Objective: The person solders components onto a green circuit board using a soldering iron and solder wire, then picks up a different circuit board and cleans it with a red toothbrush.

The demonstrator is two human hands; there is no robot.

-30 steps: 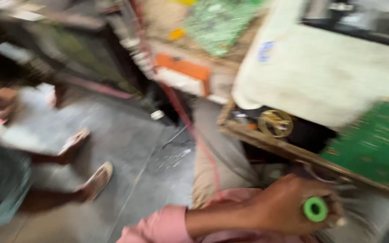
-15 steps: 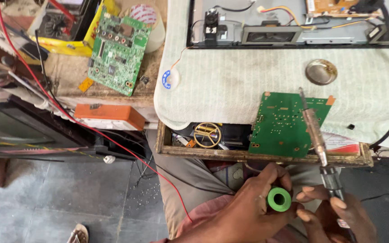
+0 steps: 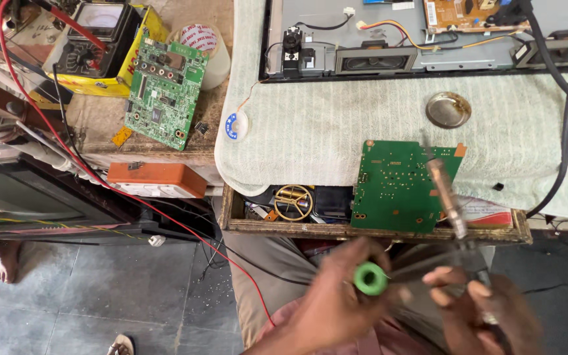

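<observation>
Head view, looking down past the near edge of the tabletop [image 3: 336, 125], which is covered by a pale ribbed cloth. Below that edge, the left hand [image 3: 336, 309] is closed on a small green spool [image 3: 370, 278], its fingers curled round the spool so that the round green end faces up. The hand is blurred. Just beside it, the right hand [image 3: 488, 315] has its fingers wrapped around the handle of a soldering iron [image 3: 447, 197]; the iron's shaft slants up and away from the hand, and its tip lies over the upper right part of a green circuit board [image 3: 396, 187]. That board rests at the near edge of the tabletop, partly overhanging an open wooden drawer [image 3: 363, 230] that holds a brass-coloured ring and other small parts. Farther back on the cloth, a round metal tin [image 3: 448, 109] sits near the right side, well apart from the board. A flat panel chassis [image 3: 389, 39] with wires lies along the far edge. On the left, off the cloth, a second green circuit board [image 3: 164, 95] lies beside a yellow-cased meter [image 3: 96, 39], and an orange box [image 3: 156, 179] sits below them.
</observation>
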